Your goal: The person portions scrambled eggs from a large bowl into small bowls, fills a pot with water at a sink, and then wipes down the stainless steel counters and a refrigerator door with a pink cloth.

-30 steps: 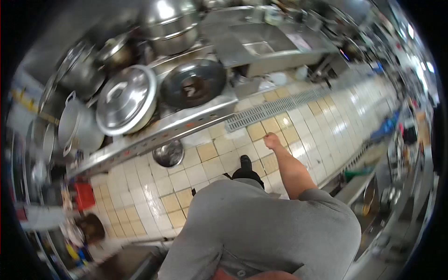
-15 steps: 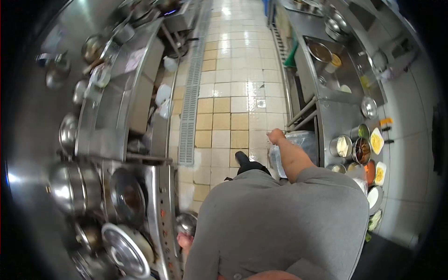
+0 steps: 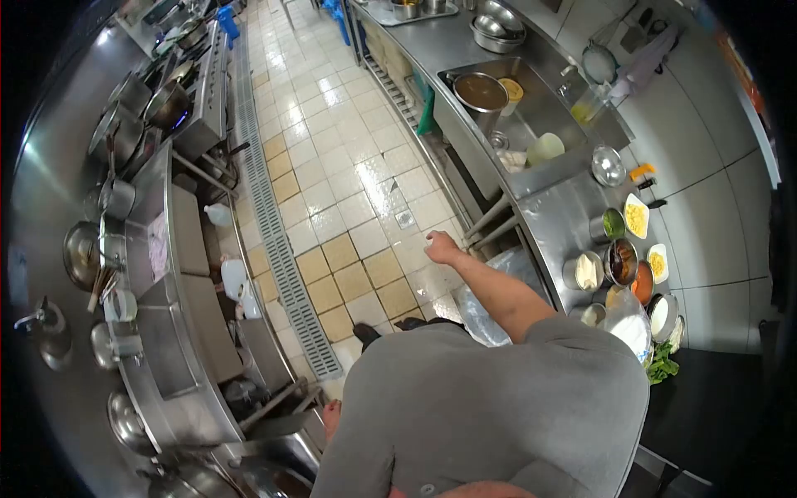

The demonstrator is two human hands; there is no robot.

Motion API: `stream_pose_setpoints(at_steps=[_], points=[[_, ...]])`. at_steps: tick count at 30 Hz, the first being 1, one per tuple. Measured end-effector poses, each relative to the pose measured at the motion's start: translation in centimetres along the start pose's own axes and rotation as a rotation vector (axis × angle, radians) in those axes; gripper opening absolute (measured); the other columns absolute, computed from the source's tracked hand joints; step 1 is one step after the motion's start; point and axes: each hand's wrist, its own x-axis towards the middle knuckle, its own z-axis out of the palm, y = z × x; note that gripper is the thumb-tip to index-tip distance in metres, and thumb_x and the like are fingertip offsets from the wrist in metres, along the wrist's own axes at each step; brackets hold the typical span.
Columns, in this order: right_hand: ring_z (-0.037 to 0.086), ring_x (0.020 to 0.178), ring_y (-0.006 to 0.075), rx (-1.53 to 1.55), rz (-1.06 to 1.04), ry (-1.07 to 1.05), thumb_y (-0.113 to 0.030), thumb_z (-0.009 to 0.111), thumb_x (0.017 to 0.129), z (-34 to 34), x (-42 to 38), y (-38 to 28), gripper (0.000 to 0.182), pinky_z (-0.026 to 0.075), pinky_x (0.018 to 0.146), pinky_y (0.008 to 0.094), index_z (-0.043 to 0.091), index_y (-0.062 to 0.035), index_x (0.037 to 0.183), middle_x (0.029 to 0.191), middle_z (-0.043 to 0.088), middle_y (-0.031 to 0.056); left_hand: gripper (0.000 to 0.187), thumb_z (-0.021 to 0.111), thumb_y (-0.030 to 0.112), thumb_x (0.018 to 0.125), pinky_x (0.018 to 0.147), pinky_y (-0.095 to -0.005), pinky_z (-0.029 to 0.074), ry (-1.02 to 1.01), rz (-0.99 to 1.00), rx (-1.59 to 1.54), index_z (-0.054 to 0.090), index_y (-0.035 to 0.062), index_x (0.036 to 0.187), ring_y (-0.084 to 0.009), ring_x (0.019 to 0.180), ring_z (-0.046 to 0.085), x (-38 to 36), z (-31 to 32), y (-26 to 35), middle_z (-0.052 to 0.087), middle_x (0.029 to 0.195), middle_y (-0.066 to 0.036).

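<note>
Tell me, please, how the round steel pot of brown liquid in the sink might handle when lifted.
The round steel pot would probably feel heavy, as brown liquid seems to sit high inside; being open-topped, it could spill if tilted.

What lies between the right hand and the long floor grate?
In the head view, only white and tan floor tiles show between the right hand and the long floor grate.

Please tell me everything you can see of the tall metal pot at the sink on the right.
The pot is round and uncovered, with a shiny grey wall that looks like steel. Brown contents, seemingly liquid, show inside its bright rim. It appears upright, standing in the sink near the front edge, beside a yellow-topped tub; whether they touch is unclear. Its base is hard to see. The right hand is well away.
</note>
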Motion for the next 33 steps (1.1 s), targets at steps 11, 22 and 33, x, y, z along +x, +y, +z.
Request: stream_pose_setpoints(at_steps=[11,22,33], points=[[0.068,0.087,0.0369,-0.388,0.099,-0.352,-0.022,0.061,0.079,-1.3,7.7,-4.7,0.042,0.057,0.08,0.042,0.065,-0.0004,0.116,0.104,0.069,0.0192,0.016,0.051,0.022,0.098,0.044,-0.0307,0.034,-0.159,0.078,0.395,0.054,0.0069,0.093,-0.013,0.051,0.046,23.9,-11.5,19.9,0.044,0.062,0.0],[0.064,0.075,0.0155,1.424,0.341,0.35,-0.033,0.061,0.093,-20.2,13.9,-1.5,0.032,0.056,0.065,0.0336,0.059,-0.0091,0.114,0.099,0.063,0.0065,0.018,0.052,0.025,0.097,0.045,-0.0304,0.035,-0.405,0.248,0.283,0.055,0.0076,0.099,-0.0137,0.051,0.047,44.5,-3.4,50.4,0.046,0.062,-0.001],[0.064,0.068,0.0152,1.28,0.228,0.708,-0.034,0.059,0.096,-49.0,44.2,5.7,0.025,0.054,0.059,0.0311,0.059,-0.0096,0.098,0.078,0.065,0.0043,0.039,0.06,0.026,0.093,0.059,-0.0298,0.048,-0.271,0.243,0.313,0.057,0.0116,0.129,-0.0121,0.079,0.06,37.3,21.5,72.3,0.066,0.096,-0.003]])
